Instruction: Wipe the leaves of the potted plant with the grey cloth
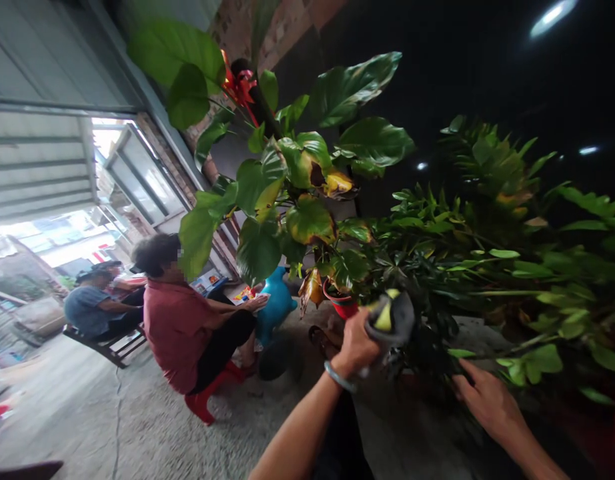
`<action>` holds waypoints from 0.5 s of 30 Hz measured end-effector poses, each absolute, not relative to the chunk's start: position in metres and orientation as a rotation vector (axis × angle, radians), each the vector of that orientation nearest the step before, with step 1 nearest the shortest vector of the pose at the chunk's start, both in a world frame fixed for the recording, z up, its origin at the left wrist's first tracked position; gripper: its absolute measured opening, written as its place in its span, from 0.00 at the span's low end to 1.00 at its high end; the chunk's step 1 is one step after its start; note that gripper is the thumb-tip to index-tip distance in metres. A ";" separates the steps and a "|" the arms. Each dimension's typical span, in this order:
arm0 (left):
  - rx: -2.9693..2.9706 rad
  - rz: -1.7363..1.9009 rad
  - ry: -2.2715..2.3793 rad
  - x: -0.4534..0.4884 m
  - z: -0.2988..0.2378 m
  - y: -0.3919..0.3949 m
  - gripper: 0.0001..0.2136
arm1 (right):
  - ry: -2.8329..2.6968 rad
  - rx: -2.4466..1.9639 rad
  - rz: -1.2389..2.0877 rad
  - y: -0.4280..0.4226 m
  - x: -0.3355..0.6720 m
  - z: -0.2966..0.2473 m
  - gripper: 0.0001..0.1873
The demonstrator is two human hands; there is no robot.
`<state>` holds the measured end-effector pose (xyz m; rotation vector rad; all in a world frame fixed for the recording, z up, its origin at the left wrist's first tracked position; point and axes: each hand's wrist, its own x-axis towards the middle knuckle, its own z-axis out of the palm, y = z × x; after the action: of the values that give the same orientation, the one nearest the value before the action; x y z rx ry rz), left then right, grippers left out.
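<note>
My left hand, with a pale bangle on its wrist, is closed around a dark grey, cup-like container. Something yellow-green, perhaps pieces of leaf, shows in it. To the right, my right hand is closed on a dark, handle-like thing that blends into the shadowed foliage, so its kind is unclear. Just beyond my left hand stands a red pot. A tall plant with broad leaves rises there, some of them yellow and brown.
Bushy green plants crowd the right side. At left a person in a red shirt sits on a red stool. Behind, other people sit by a bench. A blue figure and a dark tub stand on the concrete floor.
</note>
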<state>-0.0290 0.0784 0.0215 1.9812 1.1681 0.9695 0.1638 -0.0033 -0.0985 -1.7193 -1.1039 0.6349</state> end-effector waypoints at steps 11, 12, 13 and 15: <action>1.765 1.579 1.199 -0.043 0.084 0.099 0.15 | -1.064 -1.737 0.703 -0.007 0.167 -0.102 0.18; 1.754 1.579 1.175 -0.035 0.084 0.103 0.15 | -1.075 -1.733 0.701 -0.007 0.165 -0.101 0.18; 1.753 1.526 1.146 -0.026 0.077 0.104 0.15 | -1.083 -1.731 0.692 -0.006 0.164 -0.100 0.17; 1.756 1.333 1.118 -0.014 0.049 0.096 0.15 | -1.091 -1.726 0.646 -0.004 0.163 -0.099 0.15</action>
<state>-0.0142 0.0962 0.0492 1.7556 1.1182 1.3328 0.1631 -0.0039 -0.0991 -1.7264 -1.0908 0.6465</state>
